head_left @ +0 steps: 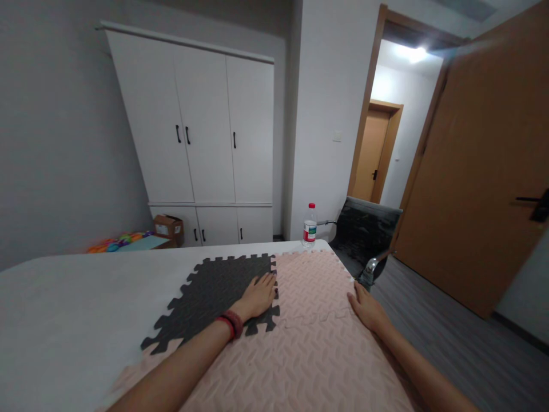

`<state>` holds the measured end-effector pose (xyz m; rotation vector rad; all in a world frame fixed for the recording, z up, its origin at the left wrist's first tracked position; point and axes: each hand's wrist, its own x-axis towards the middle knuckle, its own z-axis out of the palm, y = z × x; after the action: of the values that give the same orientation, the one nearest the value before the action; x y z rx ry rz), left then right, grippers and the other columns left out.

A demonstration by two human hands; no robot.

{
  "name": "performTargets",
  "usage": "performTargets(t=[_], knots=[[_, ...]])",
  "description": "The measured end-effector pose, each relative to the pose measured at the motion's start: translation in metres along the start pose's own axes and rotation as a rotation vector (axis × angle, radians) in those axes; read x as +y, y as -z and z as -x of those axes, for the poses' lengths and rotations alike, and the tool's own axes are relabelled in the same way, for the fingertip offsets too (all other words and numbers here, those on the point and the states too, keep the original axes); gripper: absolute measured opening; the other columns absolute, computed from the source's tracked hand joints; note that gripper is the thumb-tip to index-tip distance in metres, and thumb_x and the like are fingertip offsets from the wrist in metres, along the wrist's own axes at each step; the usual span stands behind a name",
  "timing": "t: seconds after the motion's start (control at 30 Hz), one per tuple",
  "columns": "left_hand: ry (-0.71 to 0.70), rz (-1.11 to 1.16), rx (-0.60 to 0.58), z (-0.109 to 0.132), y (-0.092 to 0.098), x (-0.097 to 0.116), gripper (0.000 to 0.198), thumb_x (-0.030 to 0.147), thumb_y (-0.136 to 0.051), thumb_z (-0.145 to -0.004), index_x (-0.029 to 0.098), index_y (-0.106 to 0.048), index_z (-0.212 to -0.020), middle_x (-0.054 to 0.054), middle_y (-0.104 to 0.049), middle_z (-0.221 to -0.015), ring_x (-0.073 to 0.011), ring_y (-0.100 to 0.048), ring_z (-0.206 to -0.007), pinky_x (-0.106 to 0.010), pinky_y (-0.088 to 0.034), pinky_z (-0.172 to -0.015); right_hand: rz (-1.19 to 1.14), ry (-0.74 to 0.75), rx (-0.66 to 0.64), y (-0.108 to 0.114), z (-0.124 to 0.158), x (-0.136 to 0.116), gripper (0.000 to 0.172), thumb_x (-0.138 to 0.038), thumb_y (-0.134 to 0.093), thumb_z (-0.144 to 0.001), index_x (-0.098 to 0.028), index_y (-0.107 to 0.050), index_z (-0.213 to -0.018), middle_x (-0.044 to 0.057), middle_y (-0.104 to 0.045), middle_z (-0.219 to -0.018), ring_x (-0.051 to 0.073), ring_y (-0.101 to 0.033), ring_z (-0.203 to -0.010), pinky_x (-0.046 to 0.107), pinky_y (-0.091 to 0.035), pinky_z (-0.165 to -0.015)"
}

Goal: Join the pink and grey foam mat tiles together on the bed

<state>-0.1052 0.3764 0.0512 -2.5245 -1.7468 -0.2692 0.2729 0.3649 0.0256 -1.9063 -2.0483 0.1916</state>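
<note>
My left hand (258, 294) lies flat on a black foam floor tile (218, 286), fingers stretched toward the seam with a pink foam tile (315, 280). Its fingertips are at the jagged border where black and pink meet. My right hand (368, 306) rests on the pink tile's right edge, fingers extended and apart; what its outer fingers touch is partly hidden. Nearer to me, more pink foam (309, 366) covers the table, joined to the far pink tile along a toothed seam.
A water bottle (309, 229) with a red cap stands at the far edge of the white table (64, 320). Beyond the right edge is a black chair (364, 229). A cardboard box (168, 228) and white cabinet (206, 131) are behind; a wooden door (480, 171) stands open.
</note>
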Motion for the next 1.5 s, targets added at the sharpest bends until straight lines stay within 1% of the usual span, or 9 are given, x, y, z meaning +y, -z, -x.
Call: performTargets(t=[0.13, 0.3, 0.53, 0.8, 0.97, 1.13, 1.33, 1.4, 1.5], knots=[[-0.006, 0.020, 0.006, 0.016, -0.003, 0.009, 0.048, 0.040, -0.048, -0.087, 0.021, -0.040, -0.130, -0.009, -0.036, -0.141, -0.0275, -0.033, -0.130, -0.056, -0.028, -0.107, 0.002, -0.002, -0.004, -0.001, 0.000, 0.001, 0.068, -0.049, -0.021, -0.089, -0.004, -0.027, -0.139, 0.013, -0.032, -0.144, 0.020, -0.033, -0.130, 0.031, -0.024, -0.107], [0.024, 0.032, 0.016, 0.020, 0.008, 0.021, 0.047, 0.040, -0.050, -0.086, 0.021, -0.042, -0.128, -0.009, -0.038, -0.139, -0.0280, -0.035, -0.128, -0.057, -0.028, -0.106, 0.008, -0.017, -0.015, 0.002, 0.001, 0.001, 0.067, -0.049, -0.023, -0.089, -0.005, -0.028, -0.139, 0.013, -0.032, -0.144, 0.021, -0.034, -0.130, 0.031, -0.026, -0.106], [-0.021, 0.079, -0.027, 0.047, 0.016, 0.040, 0.052, 0.043, -0.045, -0.088, 0.023, -0.035, -0.134, -0.009, -0.032, -0.144, -0.0274, -0.030, -0.131, -0.056, -0.023, -0.109, 0.004, -0.041, -0.022, -0.001, -0.001, 0.004, 0.064, -0.047, -0.028, -0.088, -0.008, -0.029, -0.139, 0.013, -0.033, -0.143, 0.022, -0.036, -0.128, 0.033, -0.029, -0.104], [0.096, 0.089, 0.044, 0.054, 0.012, 0.051, 0.052, 0.044, -0.047, -0.086, 0.022, -0.036, -0.133, -0.010, -0.032, -0.143, -0.0288, -0.029, -0.131, -0.058, -0.021, -0.108, -0.010, -0.057, -0.028, -0.005, -0.003, 0.008, 0.064, -0.047, -0.027, -0.088, -0.008, -0.028, -0.139, 0.014, -0.033, -0.143, 0.023, -0.036, -0.129, 0.034, -0.028, -0.103], [0.071, 0.112, 0.026, 0.063, 0.013, 0.049, 0.056, 0.049, -0.046, -0.086, 0.022, -0.035, -0.133, -0.010, -0.032, -0.144, -0.0287, -0.028, -0.132, -0.058, -0.020, -0.109, -0.018, -0.058, -0.030, -0.006, -0.004, 0.011, 0.066, -0.049, -0.028, -0.088, -0.008, -0.027, -0.140, 0.014, -0.034, -0.143, 0.022, -0.036, -0.129, 0.033, -0.029, -0.103], [0.064, 0.108, 0.014, 0.065, 0.020, 0.052, 0.053, 0.048, -0.047, -0.086, 0.022, -0.038, -0.131, -0.010, -0.035, -0.142, -0.0284, -0.031, -0.130, -0.058, -0.023, -0.108, -0.034, -0.066, -0.030, -0.005, -0.004, 0.010, 0.066, -0.049, -0.029, -0.088, -0.008, -0.028, -0.140, 0.014, -0.035, -0.142, 0.023, -0.037, -0.128, 0.034, -0.030, -0.102], [0.086, 0.078, 0.017, 0.068, 0.036, 0.071, 0.048, 0.045, -0.049, -0.085, 0.021, -0.044, -0.126, -0.010, -0.043, -0.135, -0.0270, -0.039, -0.124, -0.055, -0.030, -0.105, -0.048, -0.067, -0.012, -0.001, 0.003, 0.007, 0.065, -0.049, -0.031, -0.088, -0.009, -0.029, -0.140, 0.015, -0.037, -0.141, 0.022, -0.040, -0.126, 0.034, -0.031, -0.100], [0.062, 0.083, -0.015, 0.075, 0.046, 0.067, 0.047, 0.045, -0.048, -0.086, 0.021, -0.045, -0.125, -0.009, -0.045, -0.133, -0.0259, -0.042, -0.122, -0.054, -0.031, -0.104, -0.051, -0.062, -0.009, 0.000, 0.004, 0.007, 0.065, -0.048, -0.031, -0.088, -0.009, -0.030, -0.139, 0.015, -0.038, -0.140, 0.022, -0.040, -0.126, 0.033, -0.031, -0.100], [0.052, 0.088, -0.026, 0.097, 0.063, 0.040, 0.049, 0.046, -0.046, -0.087, 0.023, -0.040, -0.130, -0.009, -0.040, -0.138, -0.0255, -0.039, -0.125, -0.054, -0.027, -0.107, -0.057, -0.055, -0.009, -0.002, 0.003, 0.009, 0.065, -0.048, -0.031, -0.088, -0.008, -0.030, -0.139, 0.015, -0.038, -0.140, 0.022, -0.039, -0.126, 0.033, -0.030, -0.102]])
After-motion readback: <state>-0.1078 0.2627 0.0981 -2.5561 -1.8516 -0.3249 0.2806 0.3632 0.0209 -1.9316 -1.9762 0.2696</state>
